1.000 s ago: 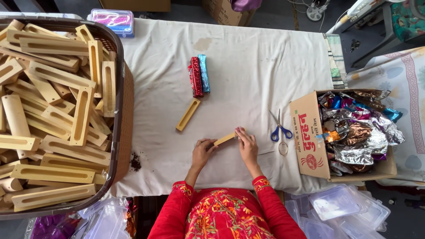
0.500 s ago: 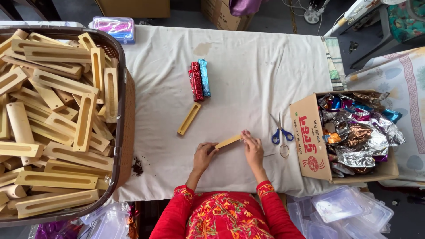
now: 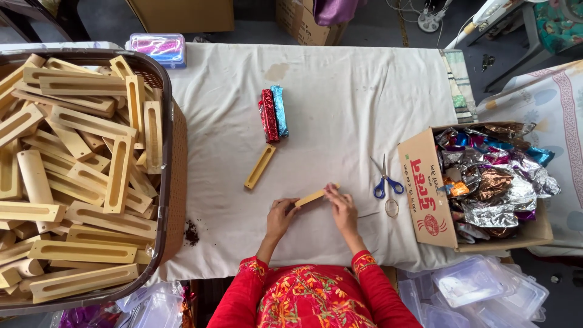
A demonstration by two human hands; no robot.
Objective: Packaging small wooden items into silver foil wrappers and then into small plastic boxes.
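I hold a short wooden stick point(image 3: 311, 197) between both hands over the white cloth point(image 3: 340, 109). My left hand point(image 3: 281, 216) grips its left end and my right hand point(image 3: 341, 205) pinches its right end. A slotted wooden block point(image 3: 259, 166) lies on the cloth just up and left of my hands. Beyond it lie a red foil-wrapped block point(image 3: 268, 115) and a blue foil-wrapped block point(image 3: 279, 110), side by side.
A big basket point(image 3: 168, 152) at the left is piled with several slotted wooden blocks. Blue-handled scissors point(image 3: 384, 180) lie right of my hands. A cardboard box point(image 3: 425, 188) of crumpled coloured foil stands at the right. Clear plastic lids point(image 3: 480, 288) lie at the bottom right.
My hands and the stick stay together with little shift on the cloth. The camera has tilted, so everything sits a little lower in view.
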